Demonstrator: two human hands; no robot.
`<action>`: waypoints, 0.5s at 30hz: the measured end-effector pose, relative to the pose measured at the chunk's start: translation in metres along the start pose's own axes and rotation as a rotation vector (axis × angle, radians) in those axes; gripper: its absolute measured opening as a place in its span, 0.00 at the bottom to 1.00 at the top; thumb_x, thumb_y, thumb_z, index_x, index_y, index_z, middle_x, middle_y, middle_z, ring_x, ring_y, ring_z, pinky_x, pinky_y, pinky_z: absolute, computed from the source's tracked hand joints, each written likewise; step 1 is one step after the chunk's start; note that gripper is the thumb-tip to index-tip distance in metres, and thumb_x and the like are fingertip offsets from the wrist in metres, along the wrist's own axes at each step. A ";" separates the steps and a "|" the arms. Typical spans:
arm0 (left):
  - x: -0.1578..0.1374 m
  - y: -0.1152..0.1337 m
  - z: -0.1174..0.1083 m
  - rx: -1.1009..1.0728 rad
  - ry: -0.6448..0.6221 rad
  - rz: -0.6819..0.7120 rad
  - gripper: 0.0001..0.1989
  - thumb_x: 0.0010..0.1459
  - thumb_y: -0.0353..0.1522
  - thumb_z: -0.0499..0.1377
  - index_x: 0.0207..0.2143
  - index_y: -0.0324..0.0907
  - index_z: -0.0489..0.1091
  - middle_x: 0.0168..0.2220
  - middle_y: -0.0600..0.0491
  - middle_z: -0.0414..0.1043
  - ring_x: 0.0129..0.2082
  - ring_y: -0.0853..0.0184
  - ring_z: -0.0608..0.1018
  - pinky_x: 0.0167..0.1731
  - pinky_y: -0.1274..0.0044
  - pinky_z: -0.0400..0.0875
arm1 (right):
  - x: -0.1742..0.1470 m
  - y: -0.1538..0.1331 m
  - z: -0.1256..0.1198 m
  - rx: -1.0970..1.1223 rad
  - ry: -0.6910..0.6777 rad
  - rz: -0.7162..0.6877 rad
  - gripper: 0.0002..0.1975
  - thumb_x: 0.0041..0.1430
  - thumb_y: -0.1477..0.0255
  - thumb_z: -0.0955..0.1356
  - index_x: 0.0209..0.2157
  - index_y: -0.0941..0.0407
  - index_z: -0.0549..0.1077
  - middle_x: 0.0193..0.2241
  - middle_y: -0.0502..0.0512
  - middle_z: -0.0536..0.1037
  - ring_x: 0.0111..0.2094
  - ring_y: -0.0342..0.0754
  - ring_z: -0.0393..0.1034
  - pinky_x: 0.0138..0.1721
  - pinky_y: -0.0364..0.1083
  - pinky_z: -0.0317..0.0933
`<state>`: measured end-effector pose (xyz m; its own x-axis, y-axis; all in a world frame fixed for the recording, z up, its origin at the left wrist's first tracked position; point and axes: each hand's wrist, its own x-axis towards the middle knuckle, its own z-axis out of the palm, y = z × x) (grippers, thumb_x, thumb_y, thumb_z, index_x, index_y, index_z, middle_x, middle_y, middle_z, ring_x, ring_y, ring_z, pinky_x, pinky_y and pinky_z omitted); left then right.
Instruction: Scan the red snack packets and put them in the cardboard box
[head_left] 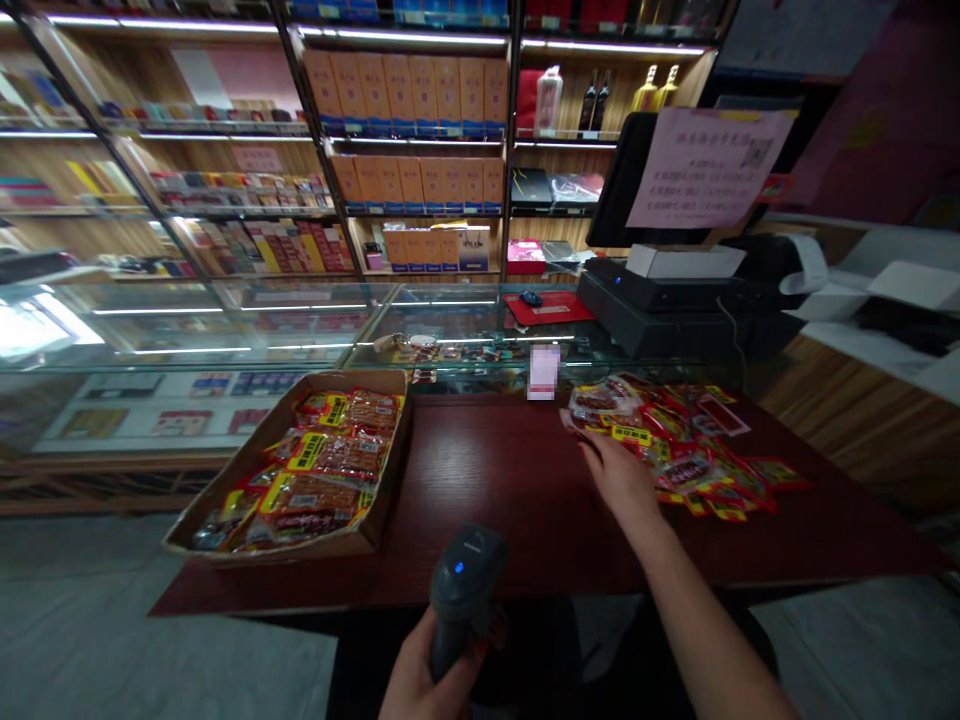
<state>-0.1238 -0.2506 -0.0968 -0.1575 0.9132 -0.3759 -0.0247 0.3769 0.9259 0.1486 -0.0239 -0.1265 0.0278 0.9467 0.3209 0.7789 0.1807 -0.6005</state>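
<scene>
My left hand is wrapped around the handle of a black barcode scanner, held upright at the near edge of the table. A small blue light glows on the scanner's head. Across the table, my right hand reaches to the left side of a loose pile of snack packets in red, yellow and clear plastic. Its fingertips close on the edge of one clear-wrapped packet; part of the grip is hidden behind the hand. To the left, an open cardboard box holds several similar packets in rows.
The dark red table meets a glass display counter. A small card stands at its back edge. Behind are a mouse on a red mat, a monitor with a paper notice, and a cash drawer.
</scene>
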 end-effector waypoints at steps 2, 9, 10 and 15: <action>-0.001 0.000 -0.001 -0.012 0.009 0.003 0.21 0.53 0.46 0.69 0.41 0.39 0.77 0.20 0.63 0.61 0.16 0.74 0.61 0.18 0.81 0.56 | -0.023 -0.022 0.024 0.398 -0.167 0.159 0.22 0.66 0.59 0.63 0.53 0.53 0.78 0.44 0.60 0.85 0.39 0.57 0.81 0.43 0.55 0.74; -0.004 -0.005 -0.008 -0.036 0.025 0.003 0.23 0.53 0.46 0.69 0.43 0.38 0.76 0.22 0.62 0.62 0.16 0.74 0.62 0.18 0.81 0.57 | -0.065 -0.054 0.074 1.065 -0.286 0.405 0.27 0.55 0.59 0.70 0.56 0.50 0.76 0.50 0.59 0.84 0.43 0.56 0.82 0.38 0.52 0.77; -0.004 -0.005 -0.009 -0.029 0.029 0.006 0.23 0.53 0.46 0.69 0.43 0.38 0.76 0.22 0.62 0.63 0.16 0.74 0.62 0.18 0.81 0.57 | -0.068 -0.055 0.076 1.007 -0.253 0.356 0.28 0.57 0.59 0.70 0.59 0.49 0.75 0.52 0.58 0.83 0.46 0.56 0.81 0.41 0.53 0.77; -0.003 -0.008 -0.010 -0.036 0.025 -0.022 0.24 0.54 0.47 0.68 0.44 0.38 0.74 0.20 0.64 0.60 0.15 0.75 0.61 0.19 0.82 0.56 | -0.077 -0.055 0.079 0.547 -0.133 -0.032 0.24 0.68 0.66 0.62 0.61 0.45 0.76 0.54 0.58 0.79 0.57 0.54 0.74 0.61 0.56 0.68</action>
<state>-0.1331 -0.2584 -0.1028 -0.1813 0.9005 -0.3953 -0.0639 0.3903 0.9185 0.0543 -0.0858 -0.1759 -0.0977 0.9575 0.2715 0.3385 0.2885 -0.8956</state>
